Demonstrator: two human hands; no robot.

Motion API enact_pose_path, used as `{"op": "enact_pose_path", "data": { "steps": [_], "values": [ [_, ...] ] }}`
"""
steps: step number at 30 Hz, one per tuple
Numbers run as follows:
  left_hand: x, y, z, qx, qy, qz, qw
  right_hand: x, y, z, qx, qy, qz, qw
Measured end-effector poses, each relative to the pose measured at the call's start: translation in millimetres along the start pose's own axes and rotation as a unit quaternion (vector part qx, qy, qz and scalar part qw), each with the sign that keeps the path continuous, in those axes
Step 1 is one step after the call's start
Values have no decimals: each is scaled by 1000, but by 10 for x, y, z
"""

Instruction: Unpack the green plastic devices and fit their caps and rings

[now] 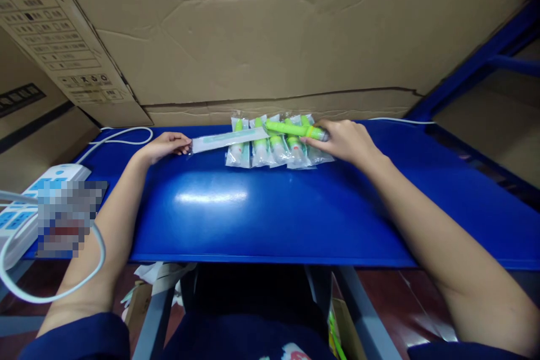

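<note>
My left hand (167, 146) pinches the left end of a long, narrow clear plastic bag (228, 138) with a pale printed strip. The bag stretches to the right above the table. My right hand (343, 139) is closed around the clear-ended base of a bright green stick (291, 128), which points left. The stick's tip meets the right end of the bag; whether it is inside, I cannot tell. Below and behind lie several similar green items in clear wrappers (260, 152), side by side on the blue table (270, 208).
A white power strip (46, 191) with a looping white cable (103, 247) is on the left, beside my forearm. Large cardboard (274, 39) walls the back of the table. A blue metal frame (476, 62) rises on the right, with a thin white cable (400, 120) along the back edge.
</note>
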State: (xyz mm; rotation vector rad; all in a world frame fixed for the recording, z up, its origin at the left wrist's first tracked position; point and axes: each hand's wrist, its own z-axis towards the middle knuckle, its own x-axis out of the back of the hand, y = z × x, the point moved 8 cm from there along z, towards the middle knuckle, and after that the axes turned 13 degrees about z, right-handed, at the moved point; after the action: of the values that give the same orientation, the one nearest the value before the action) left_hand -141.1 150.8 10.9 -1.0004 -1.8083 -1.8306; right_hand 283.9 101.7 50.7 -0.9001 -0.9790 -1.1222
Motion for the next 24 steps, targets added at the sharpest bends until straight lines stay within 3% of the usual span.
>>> {"op": "enact_pose_path", "data": {
  "steps": [3,5,7,9,12,15,19,24],
  "values": [
    [148,-221,78,38,89,-17,995,-29,-72,-8,34,-4,7,999],
    [269,-256,84,40,175,12,984,-39,-124,-18,60,-6,15,998],
    [351,-133,35,11,260,94,961,-37,-171,-32,80,-5,17,997],
    [319,138,-56,-49,313,198,928,-29,-220,-48,95,-6,16,995],
    [117,567,-212,-117,330,297,888,-10,-291,-74,111,-6,12,994],
    [-127,890,-320,-157,302,360,869,4,-341,-96,114,-9,10,993],
    [-394,1075,-363,-194,238,368,878,11,-414,-123,118,-18,15,993],
    [-706,1144,-360,-246,159,381,877,-10,-584,-181,154,-24,42,987]
  ]
}}
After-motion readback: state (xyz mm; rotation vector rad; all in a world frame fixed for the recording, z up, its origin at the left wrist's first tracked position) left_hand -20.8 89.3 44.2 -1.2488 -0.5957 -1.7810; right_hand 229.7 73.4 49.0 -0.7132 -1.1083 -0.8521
